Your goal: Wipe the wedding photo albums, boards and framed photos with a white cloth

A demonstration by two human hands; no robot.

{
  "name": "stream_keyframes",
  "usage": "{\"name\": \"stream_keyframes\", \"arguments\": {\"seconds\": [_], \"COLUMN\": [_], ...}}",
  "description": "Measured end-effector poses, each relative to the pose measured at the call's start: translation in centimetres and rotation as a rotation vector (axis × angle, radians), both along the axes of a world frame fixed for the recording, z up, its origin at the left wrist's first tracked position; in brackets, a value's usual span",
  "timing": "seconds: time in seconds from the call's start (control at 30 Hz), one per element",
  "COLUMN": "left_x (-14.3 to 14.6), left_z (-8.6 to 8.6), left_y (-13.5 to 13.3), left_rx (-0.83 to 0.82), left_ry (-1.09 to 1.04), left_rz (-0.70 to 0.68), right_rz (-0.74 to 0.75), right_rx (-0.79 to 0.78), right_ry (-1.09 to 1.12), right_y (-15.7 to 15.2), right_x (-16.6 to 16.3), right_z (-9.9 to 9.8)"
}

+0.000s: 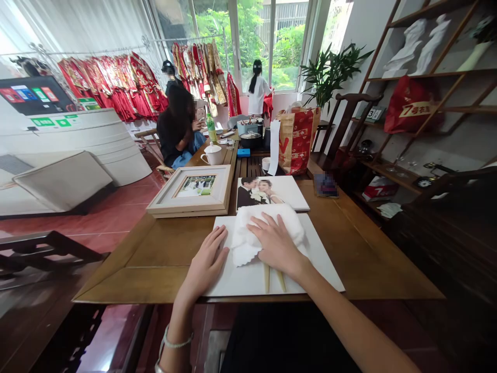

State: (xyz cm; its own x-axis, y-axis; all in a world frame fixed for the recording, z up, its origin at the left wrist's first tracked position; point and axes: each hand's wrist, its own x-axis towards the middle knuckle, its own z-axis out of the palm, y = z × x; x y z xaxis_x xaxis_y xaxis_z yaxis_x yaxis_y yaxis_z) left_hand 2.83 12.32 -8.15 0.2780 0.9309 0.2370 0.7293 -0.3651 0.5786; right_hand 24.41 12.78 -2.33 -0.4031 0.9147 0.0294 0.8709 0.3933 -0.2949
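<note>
My right hand [277,243] lies with fingers spread on top of a folded white cloth [289,220]. The cloth rests on a white panel [318,269] near the table's front edge. Two narrow beige strips [266,280] show on the panel below the cloth; I cannot tell if they are printed or loose. My left hand [209,259] lies flat over the panel's left edge, fingers stretched out and nothing in them. Just beyond the cloth lies a white wedding photo panel [289,194] with a couple printed on it. A pale framed photo [192,186] sits to its left.
The wooden table [135,254] stretches away from me. Farther along it stand a lidded white cup [213,154], a red and tan paper bag [301,140] and a green bottle [210,127]. A dark phone-like object [326,185] lies right. A person [174,127] sits at the left side.
</note>
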Motion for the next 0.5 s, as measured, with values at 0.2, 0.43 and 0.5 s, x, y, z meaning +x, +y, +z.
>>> {"name": "stream_keyframes", "arguments": {"seconds": [0.2, 0.43, 0.5], "left_x": [0.0, 0.0, -0.1], "left_z": [0.0, 0.0, -0.2], "left_y": [-0.1, 0.0, 0.0], "left_rx": [-0.013, -0.023, -0.021], "left_ry": [-0.044, -0.081, -0.111], "left_rz": [0.007, 0.01, 0.016], "right_rz": [0.035, 0.196, 0.142], "right_rx": [-0.016, -0.299, -0.211], "right_ry": [-0.017, -0.009, 0.031], "right_y": [-5.6, -10.9, -10.5], "right_x": [-1.5, -4.2, -4.8], "right_z": [0.2, 1.1, 0.8]}}
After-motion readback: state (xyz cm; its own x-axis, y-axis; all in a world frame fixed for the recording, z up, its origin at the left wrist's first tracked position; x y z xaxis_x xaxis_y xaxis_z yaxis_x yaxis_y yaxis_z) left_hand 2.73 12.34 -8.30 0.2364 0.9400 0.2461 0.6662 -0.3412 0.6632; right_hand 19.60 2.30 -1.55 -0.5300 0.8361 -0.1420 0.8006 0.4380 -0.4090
